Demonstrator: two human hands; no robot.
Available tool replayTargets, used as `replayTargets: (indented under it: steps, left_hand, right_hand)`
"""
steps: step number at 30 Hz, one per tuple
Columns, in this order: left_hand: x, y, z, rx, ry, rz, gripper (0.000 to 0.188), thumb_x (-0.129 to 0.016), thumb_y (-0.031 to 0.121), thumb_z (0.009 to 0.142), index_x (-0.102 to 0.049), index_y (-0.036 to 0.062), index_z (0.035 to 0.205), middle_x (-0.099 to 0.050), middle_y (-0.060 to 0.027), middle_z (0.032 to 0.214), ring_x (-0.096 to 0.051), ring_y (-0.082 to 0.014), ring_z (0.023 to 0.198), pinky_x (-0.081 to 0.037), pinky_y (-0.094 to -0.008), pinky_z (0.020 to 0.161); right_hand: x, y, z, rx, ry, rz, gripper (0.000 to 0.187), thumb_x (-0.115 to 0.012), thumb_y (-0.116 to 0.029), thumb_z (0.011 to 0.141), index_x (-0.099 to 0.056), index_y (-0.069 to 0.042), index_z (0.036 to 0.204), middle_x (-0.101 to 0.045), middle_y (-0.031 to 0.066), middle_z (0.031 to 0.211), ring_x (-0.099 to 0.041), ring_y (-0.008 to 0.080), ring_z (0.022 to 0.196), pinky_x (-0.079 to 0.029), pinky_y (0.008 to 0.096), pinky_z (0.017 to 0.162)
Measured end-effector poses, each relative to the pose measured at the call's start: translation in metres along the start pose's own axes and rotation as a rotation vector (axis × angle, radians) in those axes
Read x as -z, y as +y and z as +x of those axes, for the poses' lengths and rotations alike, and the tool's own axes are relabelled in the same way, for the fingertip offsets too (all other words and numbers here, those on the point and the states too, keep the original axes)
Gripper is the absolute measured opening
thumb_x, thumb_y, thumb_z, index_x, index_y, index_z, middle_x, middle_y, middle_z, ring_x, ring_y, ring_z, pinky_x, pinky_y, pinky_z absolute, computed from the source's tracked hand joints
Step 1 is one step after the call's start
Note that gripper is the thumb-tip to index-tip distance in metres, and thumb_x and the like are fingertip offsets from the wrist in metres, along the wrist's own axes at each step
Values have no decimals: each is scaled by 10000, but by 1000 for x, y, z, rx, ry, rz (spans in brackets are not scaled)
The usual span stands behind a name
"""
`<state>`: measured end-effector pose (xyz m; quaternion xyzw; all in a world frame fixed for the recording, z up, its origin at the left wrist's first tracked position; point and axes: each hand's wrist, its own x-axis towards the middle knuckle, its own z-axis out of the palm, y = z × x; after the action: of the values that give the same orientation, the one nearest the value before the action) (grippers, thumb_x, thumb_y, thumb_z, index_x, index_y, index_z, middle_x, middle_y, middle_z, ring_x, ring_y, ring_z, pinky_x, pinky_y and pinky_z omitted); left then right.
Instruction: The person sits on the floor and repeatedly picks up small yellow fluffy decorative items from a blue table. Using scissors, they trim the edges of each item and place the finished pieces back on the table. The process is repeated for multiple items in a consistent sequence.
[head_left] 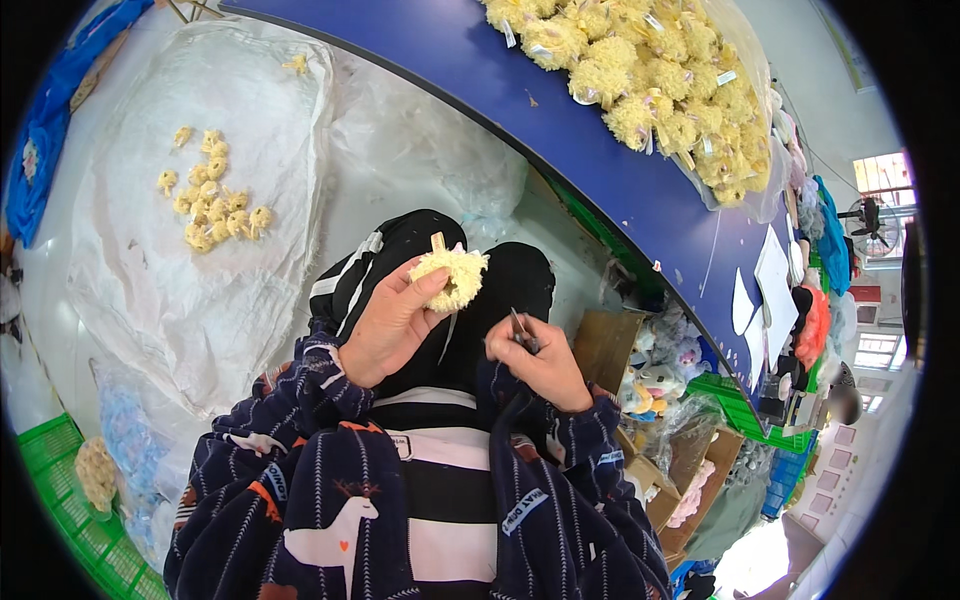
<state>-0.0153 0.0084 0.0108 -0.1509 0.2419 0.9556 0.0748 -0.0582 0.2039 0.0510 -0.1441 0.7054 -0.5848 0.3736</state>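
My left hand point(392, 325) pinches a small fluffy pale-yellow plush piece point(462, 280) between thumb and fingers, above my lap. A dark opening shows in its lower part, and a little tan tab sticks up from its top. To the right, apart from the plush, my right hand point(540, 362) is closed around small metal snips point(517, 325). Their pointed end juts up past the fingers; the rest is mostly hidden in the grip.
A large heap of yellow plush pieces point(640, 75) covers part of the blue table point(430, 50). Several more point(215, 205) lie on a white plastic sheet point(120, 290) on the floor at left. Cardboard boxes point(605, 345) and a green crate point(720, 400) stand at right; another green crate point(60, 460) is lower left.
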Motion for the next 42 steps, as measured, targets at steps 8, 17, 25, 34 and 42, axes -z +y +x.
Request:
replayTargets:
  steps: [8, 17, 25, 34, 42]
  left_hand:
    - [-2, -2, -1, -18, -6, 83, 319, -553, 95, 903, -486, -14, 1195, -575, -86, 1136, -574, -148, 1030, -479, -278, 896]
    - [5, -8, -7, -267, -115, 609, 407, -558, -66, 812, -478, -8, 1206, -555, -104, 1188, -570, -162, 1029, -448, -297, 916]
    - [8, -8, -11, -498, -174, 1017, 322, -596, -60, 758, -540, 4, 1069, -584, -129, 1151, -588, -150, 962, -478, -271, 817]
    - [4, 0, -8, -260, -306, 728, 349, -538, -82, 779, -520, -46, 1126, -560, -114, 1126, -553, -180, 1018, -433, -295, 900]
    - [11, 62, -12, -615, -154, 1233, 246, -566, -72, 776, -617, 1, 1005, -612, -153, 1064, -601, -250, 964, -457, -310, 859]
  right_hand:
    - [-18, 7, 7, 550, 368, -643, 384, -714, -101, 745, -603, -24, 1105, -592, 90, 922, -599, 185, 689, -488, 271, 597]
    - [-9, 10, 5, 449, 425, -146, 367, -701, -78, 737, -601, 8, 1080, -580, 58, 851, -513, 68, 681, -392, 182, 571]
    - [-18, -8, 25, 440, 296, -287, 226, -682, -19, 768, -596, 8, 975, -543, 18, 865, -478, 76, 686, -366, 203, 585]
    - [-28, 11, 20, 91, 373, 596, 144, -617, -143, 879, -567, -28, 949, -515, -32, 685, -414, 17, 533, -308, 176, 467]
    - [14, -38, 39, 532, 692, -250, 89, -646, -34, 823, -586, 20, 859, -565, 37, 836, -504, 70, 713, -409, 206, 603]
